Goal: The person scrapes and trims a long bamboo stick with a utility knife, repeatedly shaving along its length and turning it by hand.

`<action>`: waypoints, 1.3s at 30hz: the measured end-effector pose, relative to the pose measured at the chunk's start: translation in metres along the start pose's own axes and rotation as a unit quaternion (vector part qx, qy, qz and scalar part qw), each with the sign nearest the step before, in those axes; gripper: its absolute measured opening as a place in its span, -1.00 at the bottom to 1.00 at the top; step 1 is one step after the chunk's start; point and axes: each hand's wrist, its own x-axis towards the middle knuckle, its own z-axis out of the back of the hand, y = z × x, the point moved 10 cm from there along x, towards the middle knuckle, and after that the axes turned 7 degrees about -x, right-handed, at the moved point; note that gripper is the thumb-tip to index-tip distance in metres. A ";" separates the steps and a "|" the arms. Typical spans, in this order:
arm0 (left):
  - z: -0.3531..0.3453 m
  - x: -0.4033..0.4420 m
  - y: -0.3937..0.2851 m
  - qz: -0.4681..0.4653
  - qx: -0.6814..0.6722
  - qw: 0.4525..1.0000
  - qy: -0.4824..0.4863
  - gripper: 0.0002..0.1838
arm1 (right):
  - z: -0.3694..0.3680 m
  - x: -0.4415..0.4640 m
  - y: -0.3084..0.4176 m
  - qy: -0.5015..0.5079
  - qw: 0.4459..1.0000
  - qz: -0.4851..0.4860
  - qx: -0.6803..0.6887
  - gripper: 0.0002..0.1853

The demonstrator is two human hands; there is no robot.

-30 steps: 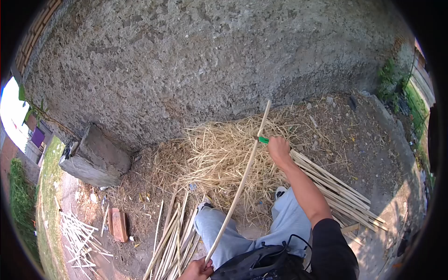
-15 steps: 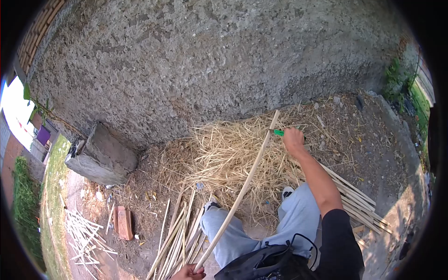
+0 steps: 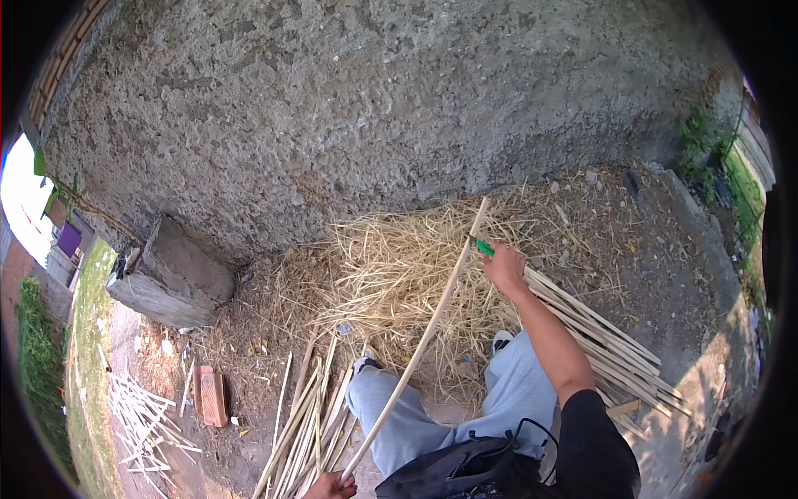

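A long pale wooden strip [image 3: 422,348] slants across the head view from the bottom middle up toward the wall. My left hand [image 3: 331,486] is closed around its near end, at the bottom edge. Farther up, my right hand [image 3: 504,268] grips a green-handled knife [image 3: 485,248]. The knife's dark blade touches the strip a little below its far end. Below that end, a heap of pale shavings [image 3: 407,283] covers the ground between my feet and the wall.
A rough grey wall [image 3: 357,108] rises ahead. Strips lie in piles at right [image 3: 598,341], by my left leg [image 3: 303,424] and at far left [image 3: 145,424]. A reddish brick [image 3: 211,397] and a concrete block [image 3: 179,279] are on the left. A black bag [image 3: 457,470] rests on my lap.
My right hand and the knife have moved slightly down and left in view, with the blade a little lower along the strip. The whole view has shifted slightly; the left hand keeps its hold.
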 end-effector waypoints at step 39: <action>-0.027 0.282 -0.173 -0.104 -0.080 0.990 0.049 -0.55 | -0.027 -0.055 0.051 0.182 0.690 -0.037 0.699 -0.78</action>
